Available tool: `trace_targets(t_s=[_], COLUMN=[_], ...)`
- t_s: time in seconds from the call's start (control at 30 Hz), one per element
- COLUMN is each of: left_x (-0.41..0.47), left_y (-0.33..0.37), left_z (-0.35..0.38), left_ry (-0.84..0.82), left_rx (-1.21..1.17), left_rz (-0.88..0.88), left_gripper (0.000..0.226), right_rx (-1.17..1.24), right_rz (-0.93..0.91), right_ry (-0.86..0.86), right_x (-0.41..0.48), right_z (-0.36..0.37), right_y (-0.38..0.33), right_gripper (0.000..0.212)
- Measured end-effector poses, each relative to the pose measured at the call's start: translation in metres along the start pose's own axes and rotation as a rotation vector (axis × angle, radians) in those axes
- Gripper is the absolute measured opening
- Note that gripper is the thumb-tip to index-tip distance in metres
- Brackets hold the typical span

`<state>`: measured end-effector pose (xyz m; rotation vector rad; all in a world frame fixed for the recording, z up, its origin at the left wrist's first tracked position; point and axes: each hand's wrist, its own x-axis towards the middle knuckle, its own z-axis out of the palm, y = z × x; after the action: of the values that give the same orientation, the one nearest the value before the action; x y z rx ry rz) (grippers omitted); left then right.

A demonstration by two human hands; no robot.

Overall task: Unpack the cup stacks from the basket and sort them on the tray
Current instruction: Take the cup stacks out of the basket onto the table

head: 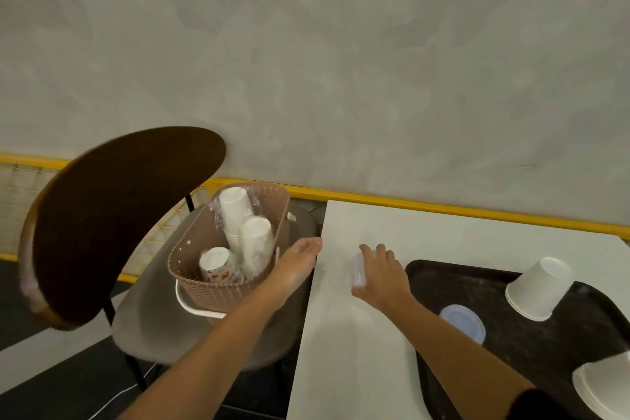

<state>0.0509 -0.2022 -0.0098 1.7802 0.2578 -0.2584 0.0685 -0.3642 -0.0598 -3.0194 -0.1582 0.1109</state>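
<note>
A pinkish woven basket (191, 259) stands on the chair seat and holds three wrapped stacks of white cups (235, 215), one of them printed (218, 266). My left hand (300, 259) hovers open beside the basket's right rim. Over the white table, my right hand (381, 273) grips a small translucent cup (358, 271). The dark tray (511, 351) on the right carries an upturned white cup stack (538, 290), a bluish translucent cup (463, 322) and another white stack (603, 389) at the frame's corner.
The basket sits on a grey chair seat (153, 327) with a dark brown curved backrest (119, 215) to the left. The white table (358, 351) starts just right of the chair. A yellow rail (443, 206) runs along the grey wall behind.
</note>
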Motion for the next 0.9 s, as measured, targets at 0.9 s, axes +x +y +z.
trace_targets(t_s=[0.9], left_x=[-0.019], left_y=[0.03], left_z=[-0.04], left_ry=[0.019], left_rx=[-0.007], left_rz=[0.101], left_gripper=[0.03], right_rx=[0.174], right_rz=[-0.029], right_ry=[0.066], right_x=[-0.004], right_z=[-0.047], right_y=[-0.021], right_gripper=[0.086])
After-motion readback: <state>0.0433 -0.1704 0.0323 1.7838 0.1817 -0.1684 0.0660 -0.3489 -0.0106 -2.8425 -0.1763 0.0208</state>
